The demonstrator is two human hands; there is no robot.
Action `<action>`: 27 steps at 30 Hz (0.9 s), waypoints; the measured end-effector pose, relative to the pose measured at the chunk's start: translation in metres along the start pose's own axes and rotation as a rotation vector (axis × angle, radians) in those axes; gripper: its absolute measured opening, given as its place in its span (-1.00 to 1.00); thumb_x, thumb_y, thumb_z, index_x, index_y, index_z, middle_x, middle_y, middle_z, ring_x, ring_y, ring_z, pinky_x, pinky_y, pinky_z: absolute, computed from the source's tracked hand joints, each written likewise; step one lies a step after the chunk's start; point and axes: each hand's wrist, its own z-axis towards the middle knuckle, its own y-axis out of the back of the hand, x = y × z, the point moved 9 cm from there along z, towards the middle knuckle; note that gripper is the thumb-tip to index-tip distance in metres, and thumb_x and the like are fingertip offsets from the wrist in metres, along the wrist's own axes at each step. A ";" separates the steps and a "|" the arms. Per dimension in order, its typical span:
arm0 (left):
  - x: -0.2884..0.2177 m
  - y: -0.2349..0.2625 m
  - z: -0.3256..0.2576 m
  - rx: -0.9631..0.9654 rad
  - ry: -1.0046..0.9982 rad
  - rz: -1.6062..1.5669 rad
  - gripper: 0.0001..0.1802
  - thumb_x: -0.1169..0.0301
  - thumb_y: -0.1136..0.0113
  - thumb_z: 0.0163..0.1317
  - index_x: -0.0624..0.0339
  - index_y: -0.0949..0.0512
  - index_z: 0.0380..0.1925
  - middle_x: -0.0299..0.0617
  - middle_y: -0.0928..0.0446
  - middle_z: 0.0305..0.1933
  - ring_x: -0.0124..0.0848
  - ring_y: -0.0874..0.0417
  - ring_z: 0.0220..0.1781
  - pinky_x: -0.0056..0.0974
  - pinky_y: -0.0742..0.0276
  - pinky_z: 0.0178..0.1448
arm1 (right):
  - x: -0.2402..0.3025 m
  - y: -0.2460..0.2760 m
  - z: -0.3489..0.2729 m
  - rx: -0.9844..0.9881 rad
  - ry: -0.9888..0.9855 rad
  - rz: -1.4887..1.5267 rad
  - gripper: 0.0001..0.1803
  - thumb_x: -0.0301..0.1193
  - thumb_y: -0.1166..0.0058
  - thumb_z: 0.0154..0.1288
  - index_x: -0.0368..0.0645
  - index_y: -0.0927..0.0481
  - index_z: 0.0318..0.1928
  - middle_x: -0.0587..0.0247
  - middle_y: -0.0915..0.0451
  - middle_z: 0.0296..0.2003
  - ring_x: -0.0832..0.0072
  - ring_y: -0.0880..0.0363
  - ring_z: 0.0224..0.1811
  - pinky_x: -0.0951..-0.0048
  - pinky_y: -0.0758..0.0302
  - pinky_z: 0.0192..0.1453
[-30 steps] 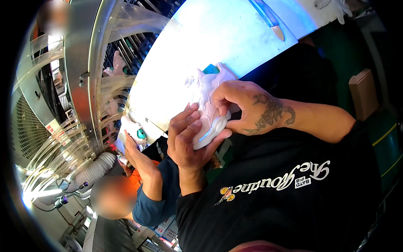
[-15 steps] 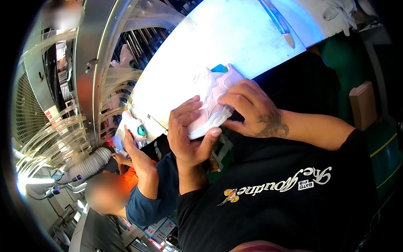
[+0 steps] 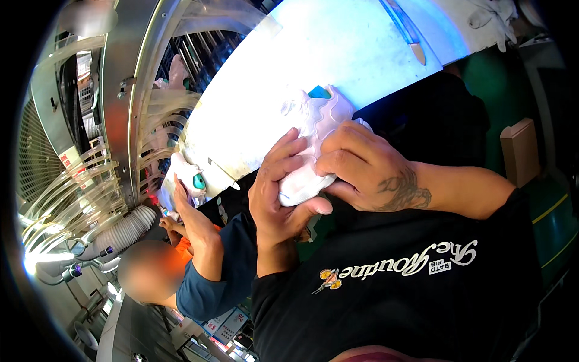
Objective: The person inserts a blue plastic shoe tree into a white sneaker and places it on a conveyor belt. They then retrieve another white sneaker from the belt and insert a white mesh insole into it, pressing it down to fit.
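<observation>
A pale pink and white shoe (image 3: pixel 322 120) with wavy overlays is held between my two hands, above the near edge of a brightly lit white table (image 3: pixel 265 90). Teal material shows in its opening at the far end. My left hand (image 3: pixel 280 187) cups the near, rounded end, fingers along its left side and thumb below. With curled fingers, my right hand (image 3: pixel 365 166) grips the shoe's right side; its fingertips are partly hidden. Most of the sole is out of sight.
A brush (image 3: pixel 413 45) lies at the table's far right, with white gloves (image 3: pixel 491 21) beyond. At left, a co-worker's arm (image 3: pixel 202 226) reaches to another pale shoe (image 3: pixel 187 172). Clear hoses (image 3: pixel 78 193) hang along a metal frame. A brown carton (image 3: pixel 520 151) stands at right.
The shoe has rolled in my hands, so its upper faces up more and less of the sole's side shows. Both hands have shifted slightly right and nearer.
</observation>
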 end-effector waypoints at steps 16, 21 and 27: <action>-0.013 -0.015 0.004 -0.052 -0.052 0.032 -0.20 -0.07 -0.65 0.05 0.34 -0.56 0.06 0.25 -0.69 0.24 0.35 -0.58 0.47 0.20 -0.54 0.49 | 0.005 0.008 -0.001 -0.059 0.075 0.052 -0.68 -0.62 -0.44 0.01 -0.19 -0.53 -0.28 0.09 -0.48 -0.27 0.08 -0.55 -0.26 0.18 -0.52 -0.16; -0.017 -0.015 0.003 0.024 -0.116 0.129 -0.26 0.11 -0.77 -0.01 0.31 -0.57 0.02 0.22 -0.73 0.15 0.32 -0.63 0.42 0.25 -0.54 0.49 | -0.007 0.009 -0.001 0.030 0.029 0.164 -0.71 -0.63 -0.40 0.03 -0.17 -0.53 -0.29 0.13 -0.49 -0.26 0.14 -0.56 -0.25 0.18 -0.53 -0.17; -0.016 -0.016 -0.003 -0.023 -0.190 0.107 -0.40 0.38 -0.77 0.02 0.31 -0.59 -0.02 0.18 -0.75 0.09 0.27 -0.69 0.37 0.37 -0.49 0.50 | -0.015 0.005 0.000 0.135 -0.005 0.167 -0.68 -0.61 -0.44 0.03 -0.14 -0.55 -0.25 0.17 -0.52 -0.22 0.16 -0.59 -0.21 0.20 -0.56 -0.09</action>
